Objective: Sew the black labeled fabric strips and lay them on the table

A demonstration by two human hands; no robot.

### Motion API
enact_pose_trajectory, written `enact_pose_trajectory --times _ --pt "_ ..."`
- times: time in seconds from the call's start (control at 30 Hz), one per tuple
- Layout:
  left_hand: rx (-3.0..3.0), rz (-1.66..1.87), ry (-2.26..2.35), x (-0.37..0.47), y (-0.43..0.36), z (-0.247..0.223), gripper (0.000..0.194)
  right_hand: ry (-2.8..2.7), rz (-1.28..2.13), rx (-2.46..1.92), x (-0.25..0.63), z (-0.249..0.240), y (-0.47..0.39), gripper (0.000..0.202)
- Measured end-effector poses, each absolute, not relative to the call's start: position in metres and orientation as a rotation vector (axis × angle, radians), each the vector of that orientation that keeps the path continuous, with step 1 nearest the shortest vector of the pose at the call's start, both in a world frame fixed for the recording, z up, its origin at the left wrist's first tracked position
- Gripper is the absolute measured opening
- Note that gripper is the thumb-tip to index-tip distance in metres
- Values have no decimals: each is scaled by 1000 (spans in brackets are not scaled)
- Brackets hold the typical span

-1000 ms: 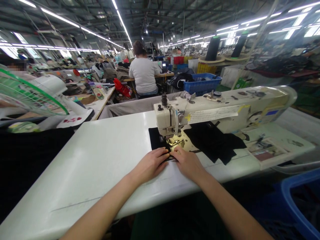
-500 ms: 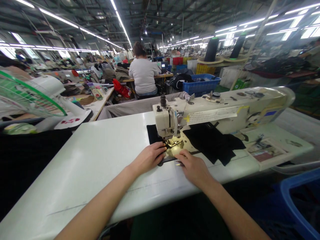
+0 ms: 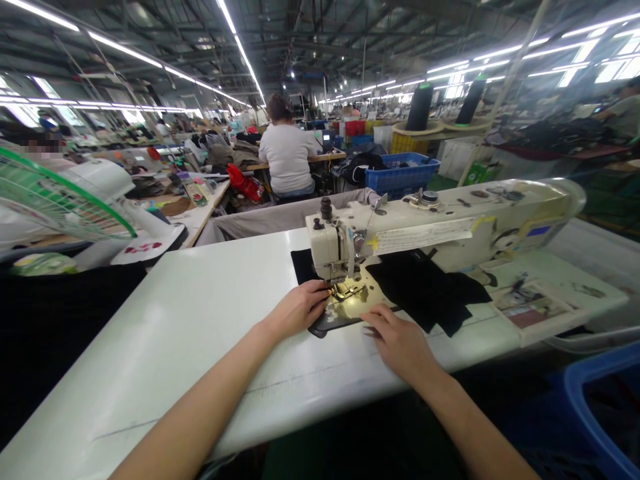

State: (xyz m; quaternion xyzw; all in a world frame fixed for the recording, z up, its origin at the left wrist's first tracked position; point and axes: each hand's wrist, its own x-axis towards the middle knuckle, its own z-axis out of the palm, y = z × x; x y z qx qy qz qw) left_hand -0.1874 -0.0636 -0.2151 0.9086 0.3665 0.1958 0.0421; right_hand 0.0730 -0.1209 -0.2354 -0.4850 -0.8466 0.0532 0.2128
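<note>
A white sewing machine [image 3: 430, 213] stands on the pale table [image 3: 200, 320]. Beside its needle area, my left hand [image 3: 301, 308] has its fingertips on a small black cloth piece [image 3: 303, 265], which runs behind the hand toward the presser foot. My right hand [image 3: 397, 337] rests at the front edge of the lit metal needle plate [image 3: 350, 305], its fingers bent and slightly apart, with nothing visible in them. More black cloth [image 3: 425, 287] lies under the machine arm, to the right of the plate.
An open tray [image 3: 537, 310] with small items sits at the table's right. A fan [image 3: 60, 193] is at the left. Blue baskets stand at the lower right [image 3: 575, 400] and beyond the machine [image 3: 403, 175]. A person in a white shirt [image 3: 287, 157] sits ahead, facing away.
My right hand has moved slightly right and down, away from the needle; the pointed thing by its fingers no longer shows. My left hand has shifted slightly left. The view has moved a little.
</note>
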Motion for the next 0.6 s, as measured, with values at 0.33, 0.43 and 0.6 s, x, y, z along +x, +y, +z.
enact_pose_trajectory --times 0.33,0.43,0.6 --pt "2784 639 1088 -190 -57 -217 34 -1834 -91 -1553 116 -215 -107 27" --pt "2761 695 1098 -191 -58 -220 33 -1731 -169 -1713 133 -204 -98 30" --pt "2730 741 1222 -194 -58 -226 30 -1853 -89 -1879 146 -198 -88 25"
